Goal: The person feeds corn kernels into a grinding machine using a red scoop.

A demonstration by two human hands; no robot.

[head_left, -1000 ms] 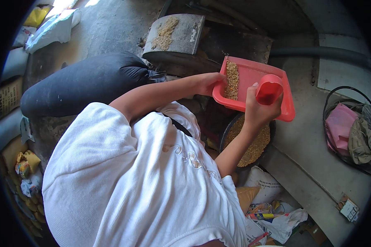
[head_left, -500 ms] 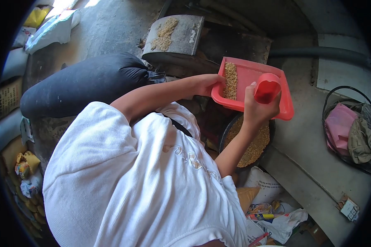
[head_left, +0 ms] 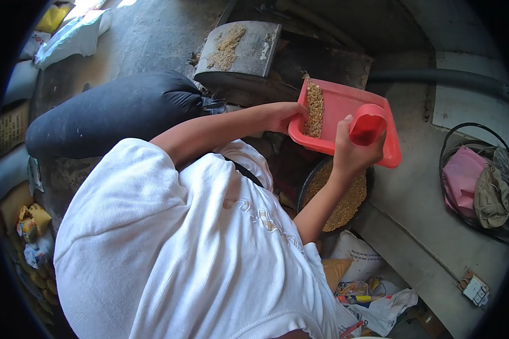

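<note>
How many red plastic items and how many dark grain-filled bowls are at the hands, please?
Red plastic items: 2, the tray and the cup
Dark bowls of grain: 1, the bowl
Total: 3

The 1 head view looks steeply down, close over the person's shoulder (head_left: 169, 237), through a fisheye lens.

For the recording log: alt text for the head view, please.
A person in a white shirt holds a red tray of grain with the left hand; the right hand grips a red cup above a dark grain basin.
</note>
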